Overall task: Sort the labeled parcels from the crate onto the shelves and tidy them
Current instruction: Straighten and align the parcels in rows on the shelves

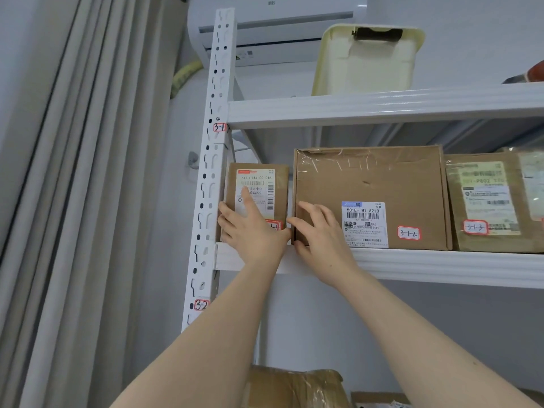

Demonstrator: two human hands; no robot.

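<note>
The small parcel [281, 195] is stood upright at the left end of the shelf [441, 263], just beside the large parcel [371, 178] (tagged 3-1-2). The left hand [253, 228] is laid spread and flat on the small parcel's face. The right hand [321, 234] is rested, fingers fairly straight, at the large parcel's lower left corner, and nothing is pinched. Both parcels are judged stiff cardboard, the small one probably light. They are best nudged by flat faces or taken by opposite edges, as the tape may be slippery.
</note>
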